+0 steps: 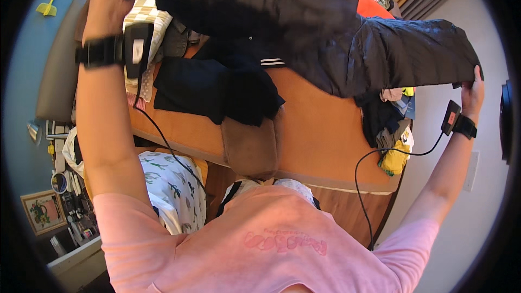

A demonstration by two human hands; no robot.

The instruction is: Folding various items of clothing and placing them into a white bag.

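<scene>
A black jacket (260,12) is spread in the air across the upper part of the head view, above the bed. My right hand (473,89) grips the cuff end of its sleeve (415,53). At the upper left, my left hand (118,0) is at the jacket's other side, its fingers partly hidden by the cloth and the picture's edge. Beneath the jacket, dark folded clothing (215,89) lies partly on a brown cushion (252,146); white stripes show on a dark garment (272,62) behind it.
The bed (321,138) has an orange cover. Piles of clothes (392,130) lie at its right edge, and a checkered cloth (145,8) is at the left. A cactus-print fabric (175,187) sits at the lower left. Cables (362,167) run from both wrist straps.
</scene>
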